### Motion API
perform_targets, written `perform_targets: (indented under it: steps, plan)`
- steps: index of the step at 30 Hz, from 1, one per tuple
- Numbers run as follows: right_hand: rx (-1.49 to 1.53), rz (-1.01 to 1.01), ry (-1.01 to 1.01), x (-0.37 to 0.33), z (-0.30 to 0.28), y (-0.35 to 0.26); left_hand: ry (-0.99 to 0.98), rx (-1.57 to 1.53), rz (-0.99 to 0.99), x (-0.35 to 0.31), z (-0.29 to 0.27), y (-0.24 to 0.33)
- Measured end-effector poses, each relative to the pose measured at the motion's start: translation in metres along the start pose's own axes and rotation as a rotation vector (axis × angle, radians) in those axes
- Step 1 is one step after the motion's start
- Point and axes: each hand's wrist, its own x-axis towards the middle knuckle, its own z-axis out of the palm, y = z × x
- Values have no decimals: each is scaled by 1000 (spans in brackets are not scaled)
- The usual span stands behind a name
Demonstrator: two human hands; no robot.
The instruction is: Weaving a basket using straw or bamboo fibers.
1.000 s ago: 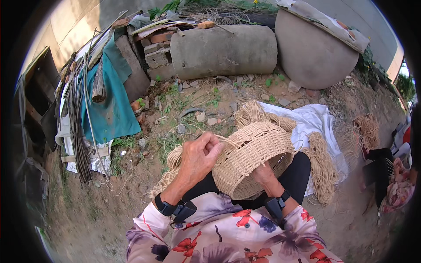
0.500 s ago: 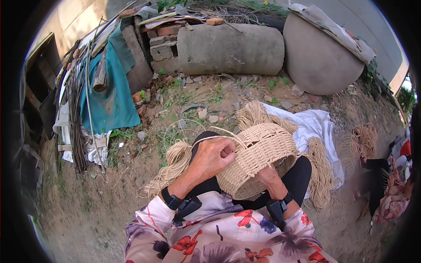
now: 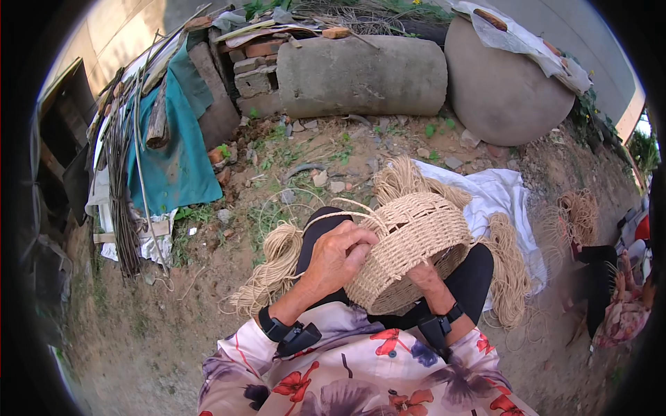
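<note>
A round woven straw basket [image 3: 416, 239] rests upside down on my lap, tilted toward me. My left hand [image 3: 340, 258] presses on its left side, fingers curled around a thin straw strand [image 3: 343, 211] that loops up over the basket's edge. My right hand [image 3: 424, 279] is under the basket's near rim, mostly hidden, holding it from below. Both wrists carry black bands. Bundles of loose straw cord lie at my left knee [image 3: 274, 267] and at my right [image 3: 510, 267].
A white cloth [image 3: 496, 197] lies on the dirt behind the basket. Farther back lie a concrete cylinder [image 3: 361, 75], a big round jar [image 3: 506, 87], bricks and a teal tarp [image 3: 173, 149] over sticks. Another seated person [image 3: 617, 305] is at the right edge.
My left hand has shifted along the basket's side and pulled the strand into a loop above it. The view has tilted slightly; the basket stays on my lap.
</note>
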Motion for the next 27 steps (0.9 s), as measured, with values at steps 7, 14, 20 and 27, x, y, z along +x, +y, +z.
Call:
perform_targets:
  steps: [7, 14, 20, 27]
  plan:
    - [1036, 428, 171, 6, 14, -8, -184, -75, -71, 9, -13, -10]
    - [1454, 604, 294, 25, 9, -57, -157, -131, -123, 14, -11, 1]
    - [1758, 692, 319, 33, 23, -58, -40, 81, -10, 9, 1, 0]
    - [1737, 727, 388, 30, 26, -53, -35, 79, 16, 6, 4, 1]
